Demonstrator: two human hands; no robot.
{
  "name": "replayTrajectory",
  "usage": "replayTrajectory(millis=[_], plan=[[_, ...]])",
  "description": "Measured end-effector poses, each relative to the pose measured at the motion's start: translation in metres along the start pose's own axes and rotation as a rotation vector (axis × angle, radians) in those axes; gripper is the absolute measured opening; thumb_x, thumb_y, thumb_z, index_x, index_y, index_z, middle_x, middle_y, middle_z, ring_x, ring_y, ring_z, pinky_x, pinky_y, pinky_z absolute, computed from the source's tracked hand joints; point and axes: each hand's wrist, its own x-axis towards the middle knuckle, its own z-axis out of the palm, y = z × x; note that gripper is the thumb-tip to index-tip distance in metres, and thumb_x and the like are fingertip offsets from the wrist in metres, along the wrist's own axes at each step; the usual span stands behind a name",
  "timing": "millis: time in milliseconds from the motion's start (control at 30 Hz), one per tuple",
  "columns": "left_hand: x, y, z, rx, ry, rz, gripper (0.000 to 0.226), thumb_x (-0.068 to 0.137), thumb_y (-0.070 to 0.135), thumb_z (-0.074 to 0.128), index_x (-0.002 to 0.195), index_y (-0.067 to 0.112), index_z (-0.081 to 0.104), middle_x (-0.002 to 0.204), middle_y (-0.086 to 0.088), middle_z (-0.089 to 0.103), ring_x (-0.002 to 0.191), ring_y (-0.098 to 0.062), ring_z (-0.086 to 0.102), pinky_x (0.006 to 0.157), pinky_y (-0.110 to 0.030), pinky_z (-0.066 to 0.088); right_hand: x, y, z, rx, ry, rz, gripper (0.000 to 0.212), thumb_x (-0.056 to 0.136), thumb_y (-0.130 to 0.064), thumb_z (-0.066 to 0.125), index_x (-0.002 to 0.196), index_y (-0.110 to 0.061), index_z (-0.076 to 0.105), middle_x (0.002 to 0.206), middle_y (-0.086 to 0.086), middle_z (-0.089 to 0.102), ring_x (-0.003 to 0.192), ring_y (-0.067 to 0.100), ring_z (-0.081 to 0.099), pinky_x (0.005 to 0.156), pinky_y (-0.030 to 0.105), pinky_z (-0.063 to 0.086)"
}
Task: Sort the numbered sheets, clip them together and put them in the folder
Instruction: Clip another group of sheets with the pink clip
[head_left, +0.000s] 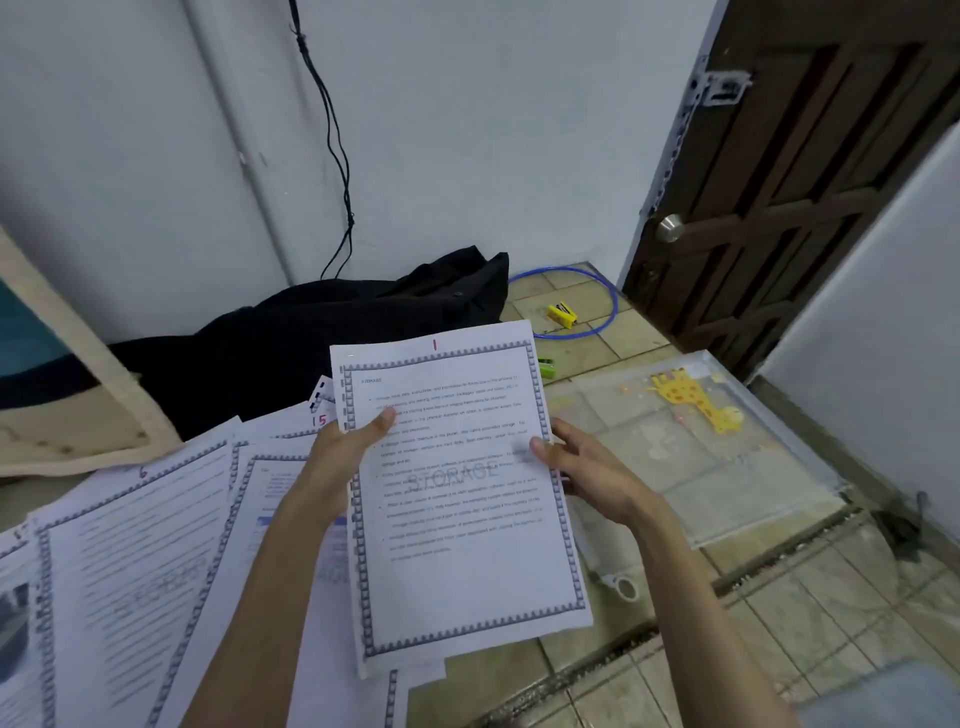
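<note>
A printed sheet numbered 1 in red (462, 499), with a blue patterned border and a STORAGE watermark, is held up above the floor. My left hand (345, 449) grips its left edge with the thumb on top. My right hand (582, 462) pinches its right edge. Below and to the left lie several more numbered sheets, among them sheet 6 (130, 561) and sheet 15 (311, 423). A clear plastic folder (691, 457) with a yellow giraffe print lies on the tiles to the right. A green clip (546, 368) sits just beyond the held sheet's top right corner.
A black bag (332, 332) lies against the wall behind the papers. A yellow stapler (562, 315) sits inside a blue hoop (613, 306) on the floor. A brown door (789, 171) stands at right, a framed board (67, 395) at left.
</note>
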Motion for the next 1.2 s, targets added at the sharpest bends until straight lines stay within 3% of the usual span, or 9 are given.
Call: replayTrajectory(millis=[67, 167, 300, 500, 700, 900, 967, 1067, 1200], plan=[[0.004, 0.007, 0.018, -0.030, -0.009, -0.031, 0.026, 0.085, 0.025, 0.064, 0.109, 0.016, 0.063, 0.104, -0.003, 0.069, 0.096, -0.020, 0.065, 0.088, -0.041, 0.052, -0.018, 0.001, -0.003, 0.032, 0.072, -0.054, 0.035, 0.092, -0.011, 0.057, 0.126, -0.008, 0.050, 0.087, -0.004, 0.075, 0.076, 0.009, 0.072, 0.061, 0.019, 0.054], [0.008, 0.014, 0.048, -0.042, -0.156, -0.059, 0.031, 0.086, 0.026, 0.063, 0.114, 0.013, 0.062, 0.108, -0.005, 0.069, 0.096, -0.019, 0.067, 0.077, -0.036, 0.058, -0.036, 0.001, -0.018, 0.143, 0.285, -0.124, 0.028, 0.095, 0.005, 0.042, 0.123, 0.003, 0.046, 0.052, -0.007, 0.067, 0.043, -0.001, 0.061, 0.042, 0.011, 0.045], [0.004, 0.000, 0.098, 0.181, -0.373, -0.052, 0.031, 0.089, 0.010, 0.059, 0.120, 0.008, 0.056, 0.108, -0.004, 0.066, 0.084, -0.011, 0.069, 0.063, -0.022, 0.058, -0.052, 0.004, -0.066, 0.163, 0.587, -0.136, 0.024, 0.096, 0.001, 0.044, 0.119, -0.004, 0.050, 0.083, -0.004, 0.073, 0.064, 0.006, 0.069, 0.055, 0.021, 0.054], [0.016, -0.058, 0.176, 0.529, -0.339, 0.042, 0.046, 0.086, -0.003, 0.057, 0.129, 0.002, 0.046, 0.129, -0.012, 0.058, 0.116, -0.027, 0.057, 0.095, -0.035, 0.047, -0.051, 0.023, -0.117, -0.393, 0.922, 0.030, 0.041, 0.092, -0.002, 0.044, 0.133, -0.006, 0.043, 0.130, 0.019, 0.054, 0.112, 0.035, 0.054, 0.086, 0.035, 0.041], [0.014, -0.071, 0.186, 0.812, -0.201, 0.157, 0.035, 0.083, 0.004, 0.053, 0.116, 0.009, 0.061, 0.118, -0.005, 0.066, 0.105, -0.019, 0.061, 0.064, -0.008, 0.031, -0.035, 0.053, -0.115, -0.781, 0.734, 0.232, 0.049, 0.092, -0.026, 0.051, 0.140, -0.021, 0.040, 0.152, 0.014, 0.029, 0.135, 0.036, 0.032, 0.105, 0.046, 0.034], [-0.008, -0.086, 0.177, 0.898, -0.166, 0.208, 0.017, 0.079, 0.000, 0.051, 0.066, 0.011, 0.054, 0.091, -0.018, 0.058, 0.089, -0.028, 0.058, 0.064, -0.028, 0.044, -0.020, 0.052, -0.101, -0.964, 0.707, 0.491, 0.055, 0.086, -0.034, 0.049, 0.138, -0.023, 0.037, 0.159, 0.008, 0.001, 0.145, 0.033, -0.004, 0.116, 0.050, 0.001], [-0.015, -0.088, 0.175, 0.945, -0.152, 0.196, 0.011, 0.084, 0.009, 0.057, 0.094, 0.005, 0.057, 0.107, -0.016, 0.046, 0.092, -0.030, 0.057, 0.074, -0.036, 0.054, -0.015, 0.042, -0.095, -1.035, 0.695, 0.561, 0.059, 0.086, -0.032, 0.048, 0.141, -0.018, 0.032, 0.159, 0.010, 0.000, 0.145, 0.034, -0.006, 0.117, 0.050, 0.000], [-0.021, -0.080, 0.163, 0.968, -0.091, 0.219, 0.040, 0.088, 0.024, 0.059, 0.122, 0.010, 0.046, 0.123, -0.011, 0.039, 0.103, -0.029, 0.052, 0.083, -0.042, 0.052, -0.006, 0.026, -0.074, -1.133, 0.699, 0.575, 0.056, 0.091, -0.027, 0.043, 0.144, -0.014, 0.028, 0.158, 0.012, -0.006, 0.144, 0.036, -0.010, 0.116, 0.052, -0.001], [-0.034, -0.053, 0.092, 0.977, 0.111, 0.317, 0.043, 0.094, 0.029, 0.045, 0.135, 0.014, 0.043, 0.139, -0.004, 0.038, 0.123, -0.023, 0.042, 0.098, -0.037, 0.040, 0.013, 0.011, 0.000, -1.083, 0.653, 0.242, 0.049, 0.096, -0.025, 0.040, 0.143, -0.017, 0.031, 0.159, 0.012, -0.003, 0.145, 0.034, -0.009, 0.117, 0.051, 0.001]])
